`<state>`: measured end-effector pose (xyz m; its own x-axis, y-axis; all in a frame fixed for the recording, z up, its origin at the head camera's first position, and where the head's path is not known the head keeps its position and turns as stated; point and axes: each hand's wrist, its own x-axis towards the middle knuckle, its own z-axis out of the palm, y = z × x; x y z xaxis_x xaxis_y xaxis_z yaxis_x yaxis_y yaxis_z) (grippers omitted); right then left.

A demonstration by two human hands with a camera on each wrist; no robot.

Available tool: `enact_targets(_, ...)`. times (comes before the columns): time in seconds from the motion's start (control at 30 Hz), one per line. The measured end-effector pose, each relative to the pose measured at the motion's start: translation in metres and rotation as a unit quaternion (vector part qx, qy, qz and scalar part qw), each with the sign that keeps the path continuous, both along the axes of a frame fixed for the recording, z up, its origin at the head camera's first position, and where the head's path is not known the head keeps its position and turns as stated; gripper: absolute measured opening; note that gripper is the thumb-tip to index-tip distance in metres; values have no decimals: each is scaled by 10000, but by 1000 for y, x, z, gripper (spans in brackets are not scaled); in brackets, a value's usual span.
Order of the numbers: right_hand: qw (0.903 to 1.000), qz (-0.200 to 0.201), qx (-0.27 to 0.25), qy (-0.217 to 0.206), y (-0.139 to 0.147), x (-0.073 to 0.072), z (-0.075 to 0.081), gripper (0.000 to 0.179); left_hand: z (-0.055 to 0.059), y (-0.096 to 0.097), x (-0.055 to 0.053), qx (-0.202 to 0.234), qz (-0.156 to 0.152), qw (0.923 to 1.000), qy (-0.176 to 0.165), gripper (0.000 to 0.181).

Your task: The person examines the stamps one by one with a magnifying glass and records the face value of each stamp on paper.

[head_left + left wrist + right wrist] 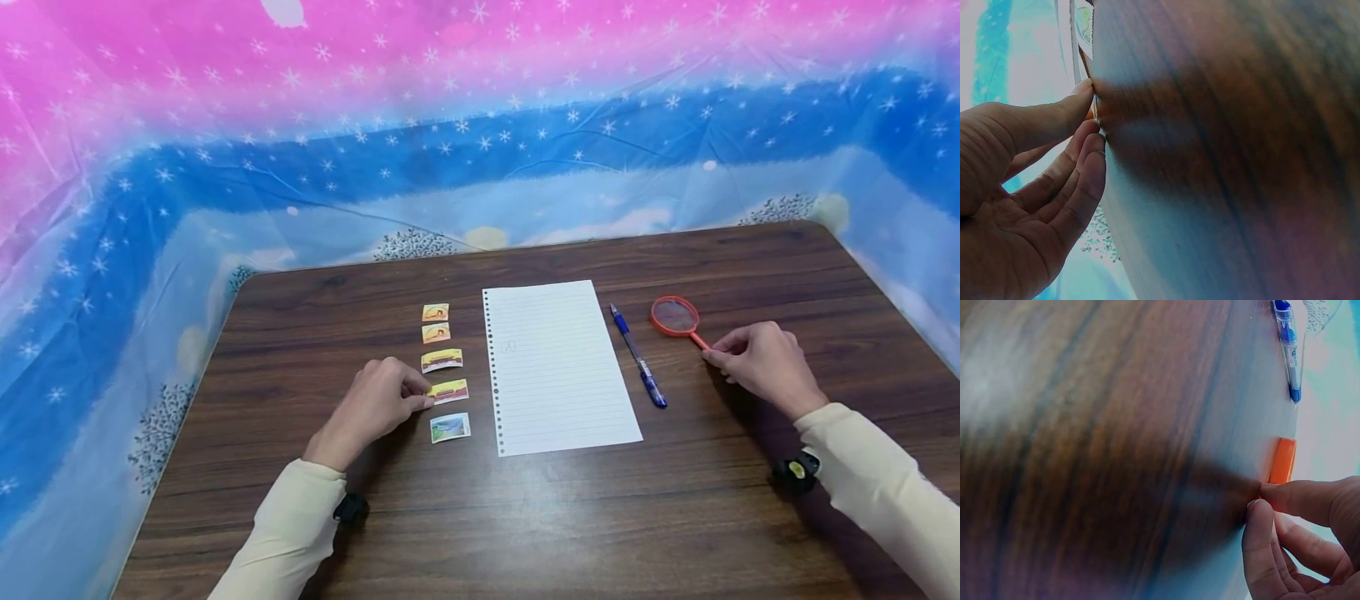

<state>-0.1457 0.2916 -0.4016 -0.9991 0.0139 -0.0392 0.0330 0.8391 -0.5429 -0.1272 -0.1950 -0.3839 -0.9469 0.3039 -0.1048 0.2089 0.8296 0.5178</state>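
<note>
Several postage stamps lie in a column left of the paper. My left hand [375,396] has its thumb and fingertips pinching the left edge of a yellow and red stamp [452,391]. Below it is a green and blue stamp [450,427], and above it another yellow stamp [442,361]. On the far right, my right hand [765,362] pinches the handle end of a magnifying glass [675,316] with a red-orange rim. Its orange handle [1283,460] shows beyond the thumb in the right wrist view; the lens lies outside that view.
A lined, hole-punched sheet of paper [558,375] with faint writing lies mid-table. A blue pen [638,357] rests between it and the magnifying glass. Two small orange stamps [435,334] top the column. Snowflake-patterned cloth [450,142] hangs around the brown wooden table [540,525].
</note>
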Motion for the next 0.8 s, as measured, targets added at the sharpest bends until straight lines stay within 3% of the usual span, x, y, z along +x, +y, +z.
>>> enact_targets(0.27, 9999, 29, 26, -97, -1, -2, 0, 18, 0, 1, 1, 22, 40, 10000, -34, 9)
enact_targets(0.8, 9990, 399, -112, 164, -20, -10, 8, 16, 1, 0, 0, 22, 56, 10000, -54, 9)
